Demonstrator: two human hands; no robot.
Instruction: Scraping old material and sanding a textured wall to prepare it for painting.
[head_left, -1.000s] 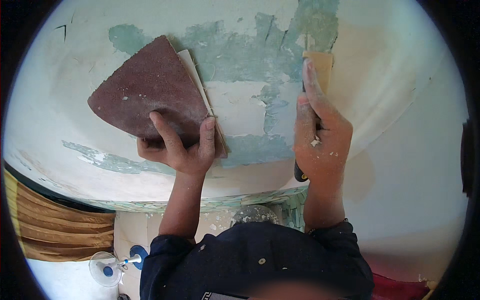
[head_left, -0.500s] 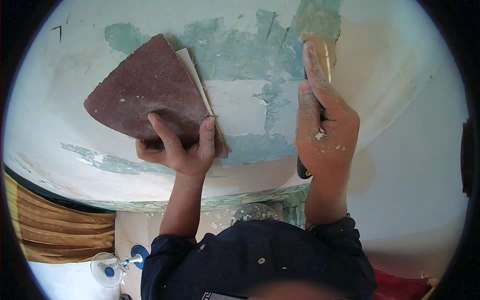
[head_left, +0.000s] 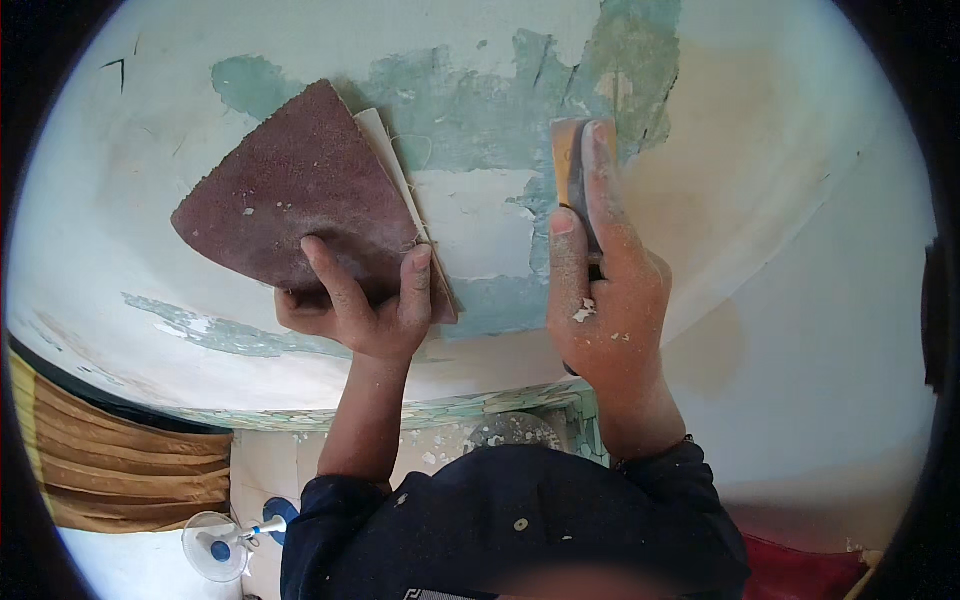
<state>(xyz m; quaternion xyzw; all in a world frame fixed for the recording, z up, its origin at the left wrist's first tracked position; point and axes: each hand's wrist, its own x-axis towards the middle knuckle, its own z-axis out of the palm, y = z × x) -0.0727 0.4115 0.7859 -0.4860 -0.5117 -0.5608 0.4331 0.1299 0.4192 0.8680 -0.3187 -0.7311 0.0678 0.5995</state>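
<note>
My left hand (head_left: 370,315) grips a folded piece of reddish-brown sandpaper (head_left: 295,170), its fingers and thumb closed on the lower edge. Pale backing with loose threads shows along the sheet's right side. My right hand (head_left: 620,295) is closed round a scraper (head_left: 567,165), the forefinger stretched along it and the palm hiding most of the dark handle. Its blade lies at the wall, beside a patch of green old paint (head_left: 450,105) where the white coat has come off. Dust and white flakes cling to my right hand.
The white wall (head_left: 480,215) fills the upper view, with a beige area (head_left: 740,130) at right. Below are a strip of green mosaic (head_left: 350,422), a floor (head_left: 340,448) with white flakes, a golden-brown curtain (head_left: 130,460), a fan (head_left: 215,548) and red cloth (head_left: 800,575).
My right hand has moved left and down along the wall with the scraper, whose blade has turned. My left hand and the sandpaper have sunk very slightly.
</note>
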